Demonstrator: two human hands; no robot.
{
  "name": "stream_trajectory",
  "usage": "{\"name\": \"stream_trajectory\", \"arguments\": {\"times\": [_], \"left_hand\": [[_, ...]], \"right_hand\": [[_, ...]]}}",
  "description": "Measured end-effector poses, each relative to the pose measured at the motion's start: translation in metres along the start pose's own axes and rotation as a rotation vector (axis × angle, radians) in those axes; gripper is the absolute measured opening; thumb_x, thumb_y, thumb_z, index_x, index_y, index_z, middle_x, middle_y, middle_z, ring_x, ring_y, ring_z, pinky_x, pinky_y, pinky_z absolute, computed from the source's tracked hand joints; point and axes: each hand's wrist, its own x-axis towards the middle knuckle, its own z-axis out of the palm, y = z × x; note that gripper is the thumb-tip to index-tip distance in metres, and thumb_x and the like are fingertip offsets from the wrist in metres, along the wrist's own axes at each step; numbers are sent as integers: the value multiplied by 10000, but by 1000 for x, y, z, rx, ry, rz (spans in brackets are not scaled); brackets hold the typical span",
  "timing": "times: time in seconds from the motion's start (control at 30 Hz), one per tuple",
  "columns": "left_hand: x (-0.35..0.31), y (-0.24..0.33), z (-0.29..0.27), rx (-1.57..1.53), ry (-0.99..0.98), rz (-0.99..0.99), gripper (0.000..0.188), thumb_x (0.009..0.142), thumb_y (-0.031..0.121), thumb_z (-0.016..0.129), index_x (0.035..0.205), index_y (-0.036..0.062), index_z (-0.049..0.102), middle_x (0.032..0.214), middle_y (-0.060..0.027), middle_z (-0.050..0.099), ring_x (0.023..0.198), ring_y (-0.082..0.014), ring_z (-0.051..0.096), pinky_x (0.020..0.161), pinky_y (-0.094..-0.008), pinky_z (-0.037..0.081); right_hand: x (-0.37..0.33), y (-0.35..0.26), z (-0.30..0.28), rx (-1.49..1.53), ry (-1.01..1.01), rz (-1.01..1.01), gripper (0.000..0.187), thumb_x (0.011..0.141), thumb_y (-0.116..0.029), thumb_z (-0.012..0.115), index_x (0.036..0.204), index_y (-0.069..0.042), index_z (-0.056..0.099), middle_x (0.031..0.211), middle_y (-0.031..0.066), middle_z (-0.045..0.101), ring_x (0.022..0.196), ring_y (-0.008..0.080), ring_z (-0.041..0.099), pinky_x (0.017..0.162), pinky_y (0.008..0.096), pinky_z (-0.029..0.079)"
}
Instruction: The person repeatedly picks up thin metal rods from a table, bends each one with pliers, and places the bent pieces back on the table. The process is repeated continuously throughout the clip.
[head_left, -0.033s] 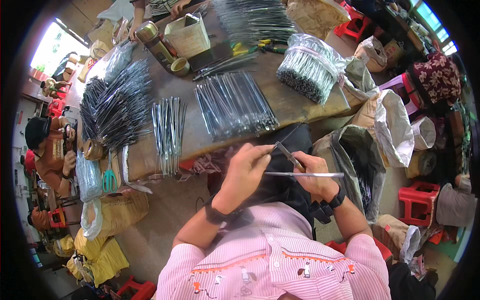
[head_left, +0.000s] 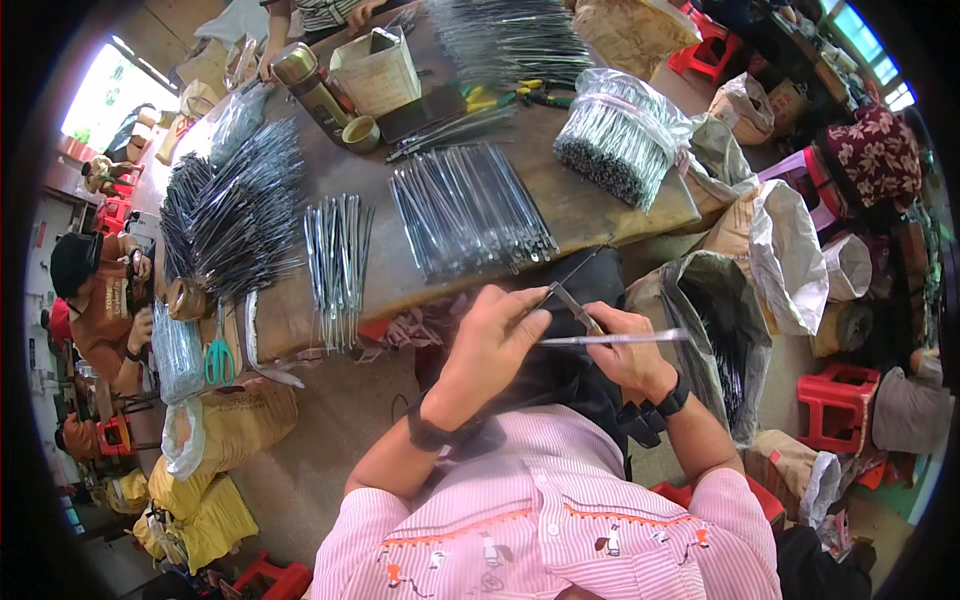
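Note:
My left hand (head_left: 490, 340) is closed, thumb against forefinger, on a thin dark metal strip (head_left: 582, 265) that slants up past the table edge. My right hand (head_left: 630, 350) is wrapped round a small knife-like tool (head_left: 568, 303); its flat blade meets the strip at my left fingertips, and a brownish handle shows by my knuckles. A pale, motion-blurred flat strip (head_left: 655, 337) runs from below my left thumb across my right fingers; I cannot tell which hand bears it. On the table (head_left: 375, 275) lie rows of dark metal strips (head_left: 470, 210) and a smaller group (head_left: 338, 260).
A big heap of strips (head_left: 235, 210) lies at left, beside turquoise scissors (head_left: 218, 360). A plastic-wrapped bundle (head_left: 620, 135) stands at the table's right. Open sacks (head_left: 690, 290) and a red stool (head_left: 838, 405) stand right. Another person (head_left: 105, 310) sits at far left.
The pale strip's right end has swung up slightly and is more blurred. My left thumb has shifted a little. The person at far left has moved a hand.

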Motion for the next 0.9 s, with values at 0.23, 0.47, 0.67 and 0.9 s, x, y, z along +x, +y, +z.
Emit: {"name": "stream_trajectory", "arguments": {"times": [0.23, 0.47, 0.67, 0.9], "left_hand": [[-17, 9, -24, 399, 218, 85, 460, 786, 170, 750, 1205, 39, 615, 988, -180, 520, 885, -341, 573, 766, -397, 486], [-14, -23, -54, 439, 462, 124, 219, 838, 49, 671, 1052, 6, 695, 759, -126, 537, 677, -246, 550, 631, -331, 441], [-6, -92, -135, 722, 825, -106, 211, 902, 142, 602, 1005, -19, 690, 858, -213, 607, 784, -366, 601, 701, -414, 468], [-9, -126, -156, 971, 782, -328, 220, 867, 172, 602, 960, -13, 674, 914, -236, 574, 892, -411, 554, 779, -482, 466]], "right_hand": [[17, -7, 9, -17, 10, 179, 214, 785, -98, 579, 992, -65, 624, 700, 159, 595, 634, 329, 598, 610, 368, 474], [34, -15, 24, 95, -91, 170, 397, 760, -125, 548, 1153, -95, 591, 857, 148, 666, 806, 374, 632, 743, 425, 502], [32, -1, 22, 305, -81, 259, 438, 763, -61, 513, 1198, -57, 565, 790, 99, 654, 710, 245, 644, 706, 331, 508], [31, -2, 20, 452, -56, 278, 430, 762, -15, 478, 1186, -5, 553, 751, 86, 622, 641, 160, 600, 650, 288, 499]]}}
